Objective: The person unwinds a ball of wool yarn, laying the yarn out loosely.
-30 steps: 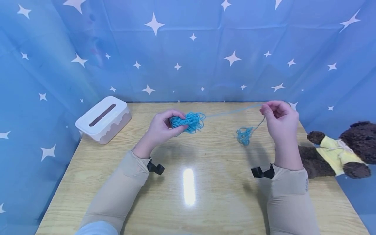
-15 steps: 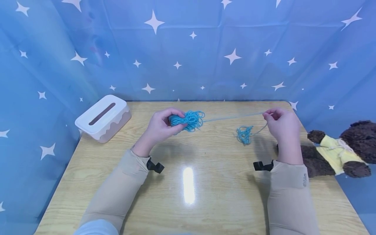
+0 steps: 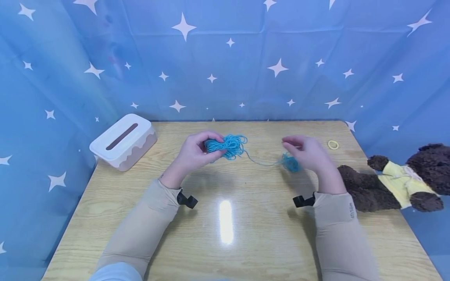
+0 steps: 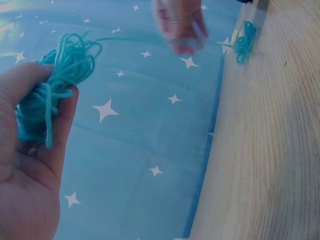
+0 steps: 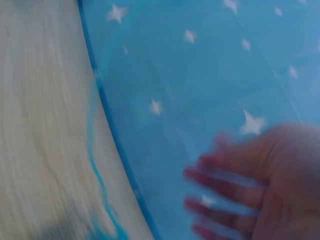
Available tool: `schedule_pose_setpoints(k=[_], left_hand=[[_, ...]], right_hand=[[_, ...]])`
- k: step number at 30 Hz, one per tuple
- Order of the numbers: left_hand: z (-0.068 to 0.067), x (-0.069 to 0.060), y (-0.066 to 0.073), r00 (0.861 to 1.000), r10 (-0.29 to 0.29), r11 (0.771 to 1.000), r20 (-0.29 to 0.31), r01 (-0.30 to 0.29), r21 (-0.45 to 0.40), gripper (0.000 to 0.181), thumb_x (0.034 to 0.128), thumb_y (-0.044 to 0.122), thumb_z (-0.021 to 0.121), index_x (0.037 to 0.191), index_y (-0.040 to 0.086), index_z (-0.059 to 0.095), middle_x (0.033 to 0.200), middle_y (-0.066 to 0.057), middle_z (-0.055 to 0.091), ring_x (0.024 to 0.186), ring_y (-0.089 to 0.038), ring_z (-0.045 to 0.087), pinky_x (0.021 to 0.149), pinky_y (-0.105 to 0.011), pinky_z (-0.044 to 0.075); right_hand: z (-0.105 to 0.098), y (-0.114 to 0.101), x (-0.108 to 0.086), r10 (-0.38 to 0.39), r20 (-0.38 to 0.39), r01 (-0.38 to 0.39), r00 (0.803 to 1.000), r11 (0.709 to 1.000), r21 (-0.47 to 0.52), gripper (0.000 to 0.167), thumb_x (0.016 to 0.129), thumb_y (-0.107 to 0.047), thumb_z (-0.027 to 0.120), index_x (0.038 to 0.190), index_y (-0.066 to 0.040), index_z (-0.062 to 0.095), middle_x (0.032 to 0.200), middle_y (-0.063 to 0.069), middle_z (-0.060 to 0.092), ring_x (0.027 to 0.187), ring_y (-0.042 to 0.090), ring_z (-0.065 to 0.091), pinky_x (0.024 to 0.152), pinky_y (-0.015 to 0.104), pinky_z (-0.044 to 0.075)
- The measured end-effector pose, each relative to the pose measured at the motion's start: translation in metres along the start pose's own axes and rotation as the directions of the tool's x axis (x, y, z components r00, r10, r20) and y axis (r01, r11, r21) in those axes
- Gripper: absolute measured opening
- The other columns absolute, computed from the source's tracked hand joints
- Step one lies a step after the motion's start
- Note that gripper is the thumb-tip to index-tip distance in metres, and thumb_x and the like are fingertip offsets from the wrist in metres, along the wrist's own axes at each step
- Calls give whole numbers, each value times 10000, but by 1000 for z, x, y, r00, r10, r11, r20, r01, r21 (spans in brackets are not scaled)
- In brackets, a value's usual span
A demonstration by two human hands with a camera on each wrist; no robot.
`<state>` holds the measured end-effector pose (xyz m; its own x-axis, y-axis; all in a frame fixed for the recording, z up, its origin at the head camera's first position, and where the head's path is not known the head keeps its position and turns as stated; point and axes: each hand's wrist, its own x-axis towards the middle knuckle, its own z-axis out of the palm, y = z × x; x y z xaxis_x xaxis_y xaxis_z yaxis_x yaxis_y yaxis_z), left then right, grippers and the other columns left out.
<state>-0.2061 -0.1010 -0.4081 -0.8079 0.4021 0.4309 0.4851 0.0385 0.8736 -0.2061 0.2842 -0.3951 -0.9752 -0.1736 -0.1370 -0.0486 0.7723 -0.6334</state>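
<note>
Wood tabletop (image 3: 263,212) | blue starry curtain (image 3: 242,58) | left grip (image 3: 194,153) — grasping yarn (image 3: 230,146) | right grip (image 3: 308,154) — free

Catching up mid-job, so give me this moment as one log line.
left hand: holds blue yarn bundle; right hand: empty; strand: slack, runs from bundle to small tangle; small tangle: on table

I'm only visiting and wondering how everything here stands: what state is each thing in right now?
Yarn bundle: gathered, loops loose at one end
Left hand: gripping the bundle
Right hand: fingers apart, holding nothing visible
Yarn strand: slack
Small yarn tangle: loose, on the table
White box: upright, slotted top on
Yellow ring: lying flat
Plush toy: lying down
Star curtain: hanging, lightly creased
</note>
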Motion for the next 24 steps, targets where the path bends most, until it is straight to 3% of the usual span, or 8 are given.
schedule_pose_setpoints(k=[3, 5, 10, 18, 24], left_hand=[[-1, -1, 0, 1000, 4, 1000, -2, -4, 0, 225, 916, -26, 826, 1124, 17, 750, 1243, -191, 758, 936, -129, 737, 749, -215, 624], [-1, -1, 1, 1000, 3, 1000, -1, -3, -4, 228, 917, -30, 825, 1127, 12, 748, 1249, -196, 756, 933, -131, 738, 749, -218, 626], [-2, 0, 0, 1000, 8, 1000, -4, -8, -4, 235, 920, -34, 826, 1136, 5, 743, 1248, -203, 750, 913, -137, 735, 746, -228, 636], [-3, 1, 0, 1000, -2, 1000, -13, 2, 22, 227, 922, -10, 835, 1130, 27, 752, 1245, -179, 762, 912, -138, 733, 743, -224, 630], [-3, 0, 1, 1000, -3, 1000, -12, 3, 8, 238, 912, -29, 839, 1128, 15, 750, 1236, -195, 761, 928, -129, 746, 753, -226, 635]], right_hand=[[22, -24, 1, -156, -10, 156, 988, 979, 131, 545, 1138, -470, 577, 1549, -113, 609, 1529, 138, 681, 1388, 380, 668, 1192, 593, 518], [37, -38, 1, -217, -4, 213, 976, 954, 211, 513, 1130, -435, 609, 1532, -117, 623, 1501, 100, 707, 1370, 334, 688, 1177, 557, 542], [62, -65, -4, -243, -17, 235, 970, 913, 335, 443, 1118, -386, 656, 1477, -128, 678, 1382, 47, 785, 1312, 271, 737, 1110, 508, 600], [68, -76, -12, -186, -111, 211, 976, 931, 298, 250, 1093, -353, 707, 1228, -172, 815, 1147, 33, 841, 1096, 215, 767, 909, 357, 621], [54, -74, -17, -234, -217, 283, 948, 930, 233, 221, 1136, -231, 621, 1169, -60, 756, 1083, 96, 789, 1022, 214, 701, 851, 253, 535]])
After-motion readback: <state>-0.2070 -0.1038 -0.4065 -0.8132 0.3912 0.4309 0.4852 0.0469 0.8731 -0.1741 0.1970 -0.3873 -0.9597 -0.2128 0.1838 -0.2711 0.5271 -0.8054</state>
